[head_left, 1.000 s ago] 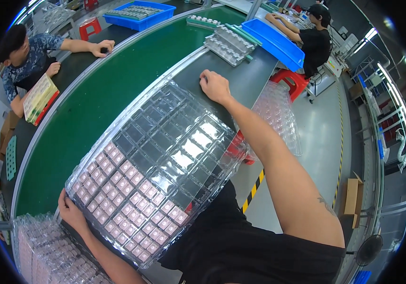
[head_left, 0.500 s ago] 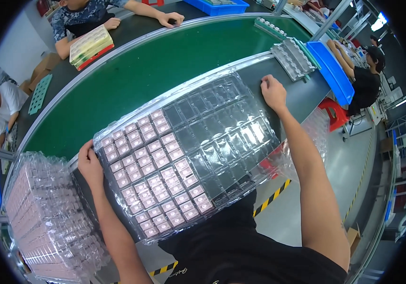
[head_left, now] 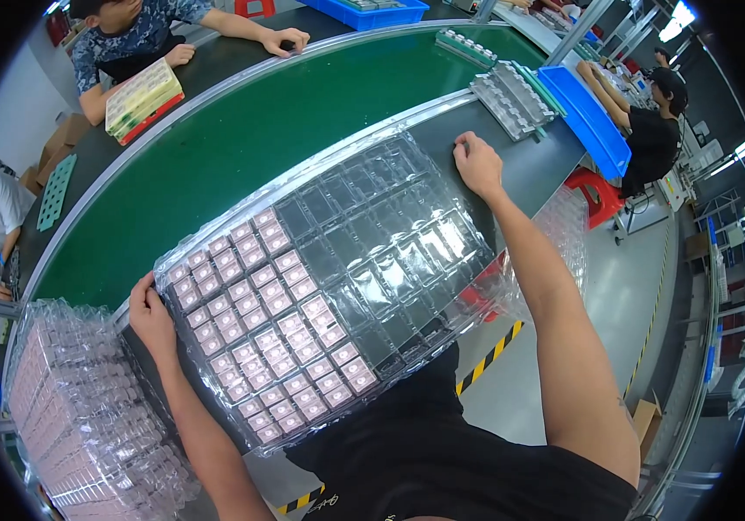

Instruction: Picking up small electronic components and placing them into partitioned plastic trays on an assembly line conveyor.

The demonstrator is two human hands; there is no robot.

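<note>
A clear plastic blister tray [head_left: 337,269] lies tilted across the dark table before me. Small pale-pink blocks [head_left: 255,326] fill the pockets of its left part; the pockets on its right side hold none. At the tray's left edge is my left hand [head_left: 152,319], its fingers bent and closed on the rim. My right hand [head_left: 479,163] rests on the table just past the tray's right end, fingers curled in; anything inside them is hidden. Left of my left forearm rises a tall stack of similar filled trays [head_left: 86,417].
A green conveyor belt [head_left: 242,148] runs behind the tray. Grey metal fixtures [head_left: 511,100] and a blue bin [head_left: 585,122] are at the right. Across the belt, a person sits by a yellow tray stack [head_left: 142,97]. A red stool [head_left: 596,195] stands right of the table.
The whole view has shifted slightly, so the scene sits a little further left. Both hands keep their places by the tray. The person across the belt has drawn their fingers in.
</note>
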